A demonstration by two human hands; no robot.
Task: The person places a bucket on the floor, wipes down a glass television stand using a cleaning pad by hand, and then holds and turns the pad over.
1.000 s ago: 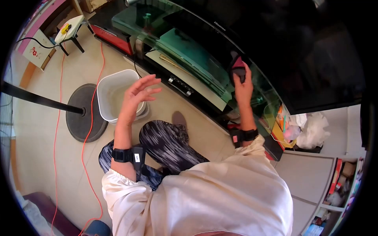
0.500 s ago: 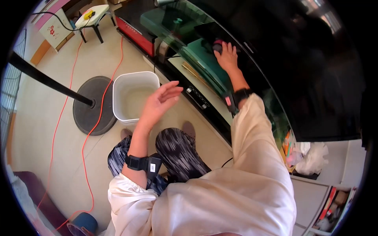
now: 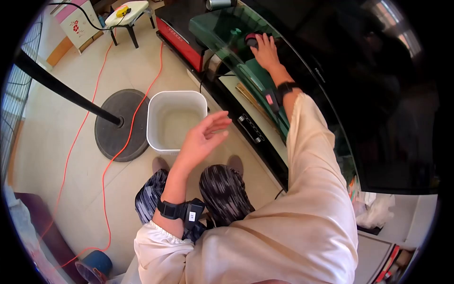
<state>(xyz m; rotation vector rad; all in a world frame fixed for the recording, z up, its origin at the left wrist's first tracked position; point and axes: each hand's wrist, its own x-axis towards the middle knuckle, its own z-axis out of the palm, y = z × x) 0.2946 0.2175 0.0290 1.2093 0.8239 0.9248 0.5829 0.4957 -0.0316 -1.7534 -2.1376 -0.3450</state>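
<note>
My right hand [image 3: 266,52] presses down on a small dark bundle with a magenta edge [image 3: 252,39], on the green glass top [image 3: 208,28] of a black TV stand. Its palm side is hidden, and I cannot make out exactly what the bundle is. A large black television [image 3: 369,118] stands right beside that arm. My left hand [image 3: 203,139] hangs in the air with nothing in it, fingers loosely bent and apart. Just beyond it, a white plastic bin [image 3: 156,120] stands on the floor.
A round black stand base [image 3: 106,128] with a slanting pole is left of the bin. Orange cords [image 3: 104,189] run across the floor. A white stool [image 3: 137,12] bears a yellow item. A silver cylinder [image 3: 218,4] sits at the glass's far end. Plastic bags [image 3: 376,210] lie at right.
My right hand has slid with the dark and magenta bundle farther along the glass, toward its far left end. My left hand stays raised near the bin. The view has shifted slightly.
</note>
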